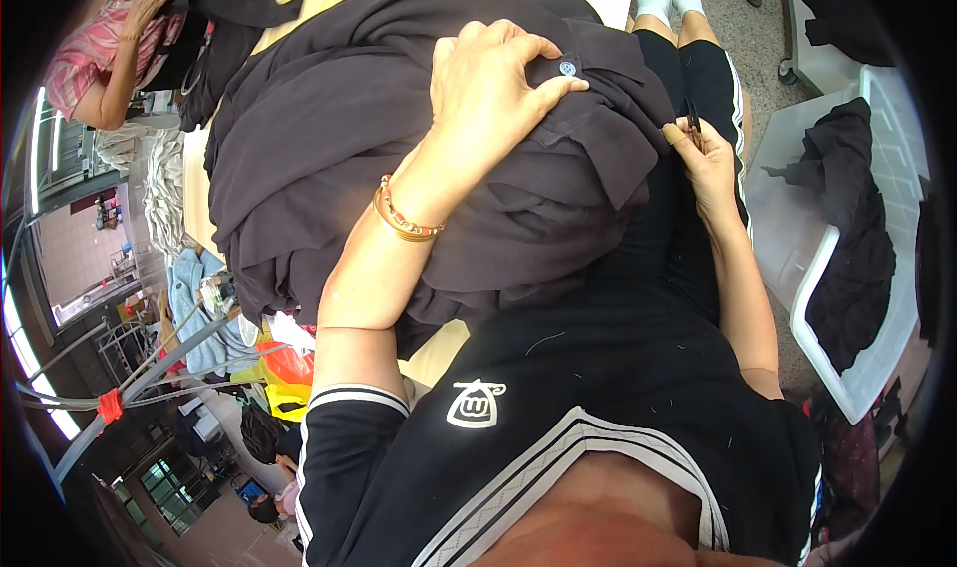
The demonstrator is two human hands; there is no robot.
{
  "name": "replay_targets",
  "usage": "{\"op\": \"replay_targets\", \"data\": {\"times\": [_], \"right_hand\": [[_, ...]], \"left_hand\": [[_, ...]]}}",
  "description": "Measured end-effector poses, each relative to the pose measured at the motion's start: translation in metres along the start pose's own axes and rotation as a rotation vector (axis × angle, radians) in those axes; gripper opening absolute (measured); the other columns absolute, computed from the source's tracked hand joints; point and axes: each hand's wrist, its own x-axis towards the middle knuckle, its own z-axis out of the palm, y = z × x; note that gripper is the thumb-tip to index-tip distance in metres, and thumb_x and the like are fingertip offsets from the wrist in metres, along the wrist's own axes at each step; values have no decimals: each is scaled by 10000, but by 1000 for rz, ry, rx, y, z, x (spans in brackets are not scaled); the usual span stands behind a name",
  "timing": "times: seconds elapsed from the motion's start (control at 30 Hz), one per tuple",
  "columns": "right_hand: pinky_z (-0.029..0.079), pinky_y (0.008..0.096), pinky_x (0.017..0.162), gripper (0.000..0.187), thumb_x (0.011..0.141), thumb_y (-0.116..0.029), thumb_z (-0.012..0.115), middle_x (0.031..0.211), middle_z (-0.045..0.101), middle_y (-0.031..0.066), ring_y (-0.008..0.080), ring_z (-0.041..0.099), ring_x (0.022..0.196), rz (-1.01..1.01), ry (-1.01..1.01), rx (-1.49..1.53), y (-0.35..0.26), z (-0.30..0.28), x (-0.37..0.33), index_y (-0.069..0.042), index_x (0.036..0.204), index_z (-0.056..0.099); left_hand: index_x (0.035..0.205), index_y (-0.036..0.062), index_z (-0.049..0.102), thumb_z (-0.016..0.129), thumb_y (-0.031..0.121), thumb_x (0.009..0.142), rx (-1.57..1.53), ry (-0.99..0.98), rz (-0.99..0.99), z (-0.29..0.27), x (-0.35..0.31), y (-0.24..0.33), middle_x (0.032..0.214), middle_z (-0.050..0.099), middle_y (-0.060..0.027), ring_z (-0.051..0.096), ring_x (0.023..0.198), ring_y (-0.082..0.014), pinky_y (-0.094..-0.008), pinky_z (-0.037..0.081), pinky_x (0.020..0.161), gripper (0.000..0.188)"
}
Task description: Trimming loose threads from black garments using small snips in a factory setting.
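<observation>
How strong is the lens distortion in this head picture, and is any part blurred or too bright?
Head view: strong fisheye bending, black corners; window strip at left overexposed; left hand on the dark garment is sharp; right hand sharp too.

Left hand point(488, 79) presses dark garment point(329, 139); right hand point(703, 153) perhaps holds snips point(691, 119).
</observation>
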Motion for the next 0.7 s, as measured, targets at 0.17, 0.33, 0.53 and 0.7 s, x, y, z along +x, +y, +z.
{"op": "replay_targets", "data": {"times": [0.17,0.33,0.53,0.7], "right_hand": [[383,164,673,77,901,-87,658,809,577,-71,-1,501,731,-8,2,-34,5,-2,2,-16,930,646],[400,157,696,95,903,-58,654,863,578,-53,8,512,764,-134,-23,-62,4,-8,7,4,971,631],[387,152,655,103,894,-48,663,848,560,-64,-3,482,737,-161,-5,-187,1,-13,7,5,975,628],[353,146,611,114,888,-46,671,828,539,-77,-14,434,689,-163,7,-219,1,-12,8,4,985,636]], "left_hand": [[895,126,739,796,362,706,-11,-3,-19,3,-2,0,816,621,-2,550,835,-187,-330,366,763,308],[914,117,724,805,328,709,-43,-21,-34,2,-5,-3,809,594,-8,539,819,-192,-328,377,771,304],[899,95,712,808,274,702,-107,-72,-108,3,-5,-3,776,559,-27,542,841,-211,-345,397,809,283],[882,85,703,811,258,694,-182,-47,-61,1,-5,-8,736,532,-34,532,799,-217,-340,406,780,277]]}}
